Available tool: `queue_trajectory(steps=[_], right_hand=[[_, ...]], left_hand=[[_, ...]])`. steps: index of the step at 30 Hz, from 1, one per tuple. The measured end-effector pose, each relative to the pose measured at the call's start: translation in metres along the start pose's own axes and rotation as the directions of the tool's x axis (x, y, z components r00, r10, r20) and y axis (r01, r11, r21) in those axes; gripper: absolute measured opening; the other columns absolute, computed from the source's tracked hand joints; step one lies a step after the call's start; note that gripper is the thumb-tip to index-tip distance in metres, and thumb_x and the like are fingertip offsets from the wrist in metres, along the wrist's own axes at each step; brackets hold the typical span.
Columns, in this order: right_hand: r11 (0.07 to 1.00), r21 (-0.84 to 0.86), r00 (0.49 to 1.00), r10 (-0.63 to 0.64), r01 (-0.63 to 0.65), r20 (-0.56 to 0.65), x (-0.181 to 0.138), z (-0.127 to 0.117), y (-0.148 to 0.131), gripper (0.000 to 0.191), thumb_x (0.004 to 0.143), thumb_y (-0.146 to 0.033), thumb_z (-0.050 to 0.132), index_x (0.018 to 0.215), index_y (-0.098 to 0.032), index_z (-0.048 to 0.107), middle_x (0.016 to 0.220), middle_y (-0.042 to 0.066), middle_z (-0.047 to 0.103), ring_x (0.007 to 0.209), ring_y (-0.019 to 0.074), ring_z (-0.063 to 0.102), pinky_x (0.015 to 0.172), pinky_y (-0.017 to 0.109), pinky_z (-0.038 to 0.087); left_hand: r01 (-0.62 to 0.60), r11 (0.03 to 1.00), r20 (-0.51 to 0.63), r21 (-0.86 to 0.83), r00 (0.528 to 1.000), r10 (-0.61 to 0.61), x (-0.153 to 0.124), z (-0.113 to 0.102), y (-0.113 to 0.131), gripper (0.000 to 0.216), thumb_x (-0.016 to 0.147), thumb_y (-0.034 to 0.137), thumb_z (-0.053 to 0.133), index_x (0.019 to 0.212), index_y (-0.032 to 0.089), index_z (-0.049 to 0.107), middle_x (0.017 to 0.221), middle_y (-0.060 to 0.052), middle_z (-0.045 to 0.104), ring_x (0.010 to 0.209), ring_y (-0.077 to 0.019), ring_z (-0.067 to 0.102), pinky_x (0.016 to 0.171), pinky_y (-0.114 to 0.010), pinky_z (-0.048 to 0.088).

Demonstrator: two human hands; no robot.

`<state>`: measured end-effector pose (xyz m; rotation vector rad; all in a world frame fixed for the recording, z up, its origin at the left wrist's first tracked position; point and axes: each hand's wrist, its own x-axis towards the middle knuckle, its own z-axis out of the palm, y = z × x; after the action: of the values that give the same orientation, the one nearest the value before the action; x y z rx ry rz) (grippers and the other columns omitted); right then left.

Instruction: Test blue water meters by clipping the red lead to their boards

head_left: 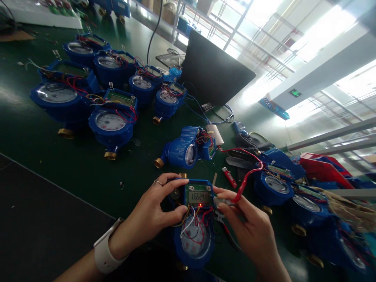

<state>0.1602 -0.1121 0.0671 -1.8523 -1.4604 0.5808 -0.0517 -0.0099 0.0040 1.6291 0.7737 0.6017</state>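
A blue water meter [195, 235] with an opened electronic module lies on the green table in front of me. Its small display [199, 196] shows digits and a red light glows below it. My left hand [152, 213] grips the module's left side, thumb and forefinger around it; a white watch sits on that wrist. My right hand [249, 227] pinches a small connector [223, 201] on a red cable [249, 172] against the module's right edge. Loose red, yellow and white wires hang over the meter's dial.
Several blue meters [110, 121] stand in a group at the far left, more [276, 188] crowd the right. One meter [185, 150] lies on its side just beyond my hands. A red lighter [229, 177], a dark laptop [214, 74] and cables lie behind.
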Motion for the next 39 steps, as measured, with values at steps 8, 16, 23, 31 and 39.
queue_trajectory(steps=[8,16,23,31,39], right_hand=[[0.973,0.179,0.984,0.163,-0.148,-0.074,0.001,0.002,-0.01,0.014,0.09,-0.03,0.062,0.098,-0.022,0.07,0.102,0.006,0.079,0.074,0.0183,0.075,0.062,0.028,0.065],[0.985,0.126,0.992,0.126,-0.122,-0.022,0.002,-0.001,-0.004,0.015,0.091,-0.031,0.062,0.099,-0.021,0.071,0.098,0.005,0.078,0.073,0.0179,0.075,0.063,0.027,0.066],[0.997,0.034,0.997,0.065,-0.067,0.035,0.001,-0.003,0.001,0.015,0.092,-0.029,0.061,0.102,-0.021,0.069,0.097,0.005,0.077,0.071,0.0169,0.074,0.061,0.026,0.065],[0.993,-0.009,0.993,0.114,-0.114,-0.017,0.002,0.002,-0.015,0.015,0.089,-0.032,0.061,0.096,-0.022,0.071,0.09,0.004,0.076,0.067,0.0164,0.073,0.062,0.025,0.063],[0.995,-0.052,0.996,0.087,-0.087,0.011,0.005,0.0,-0.015,0.015,0.089,-0.031,0.062,0.095,-0.02,0.071,0.089,0.005,0.076,0.065,0.0161,0.073,0.058,0.023,0.062]], left_hand=[[0.008,1.0,-0.005,-0.008,1.0,-0.008,-0.001,0.0,0.002,0.045,0.082,0.028,0.065,0.126,0.033,0.06,0.134,-0.006,0.051,0.123,-0.0287,0.052,0.105,-0.048,0.043],[0.009,1.0,-0.014,-0.008,1.0,-0.009,-0.003,0.0,0.002,0.045,0.081,0.028,0.065,0.126,0.034,0.06,0.134,-0.005,0.051,0.123,-0.0281,0.053,0.104,-0.046,0.044],[0.004,1.0,-0.018,-0.012,1.0,-0.004,-0.002,0.001,0.001,0.045,0.082,0.028,0.065,0.126,0.033,0.06,0.135,-0.006,0.051,0.123,-0.0281,0.052,0.105,-0.046,0.043],[0.007,1.0,-0.021,-0.006,1.0,-0.007,-0.002,0.0,0.002,0.046,0.081,0.029,0.065,0.126,0.033,0.061,0.135,-0.006,0.052,0.124,-0.029,0.053,0.105,-0.047,0.044],[0.01,1.0,-0.013,-0.018,1.0,-0.011,0.001,0.0,0.004,0.045,0.08,0.029,0.065,0.125,0.032,0.062,0.134,-0.007,0.052,0.123,-0.0288,0.053,0.106,-0.048,0.043]])
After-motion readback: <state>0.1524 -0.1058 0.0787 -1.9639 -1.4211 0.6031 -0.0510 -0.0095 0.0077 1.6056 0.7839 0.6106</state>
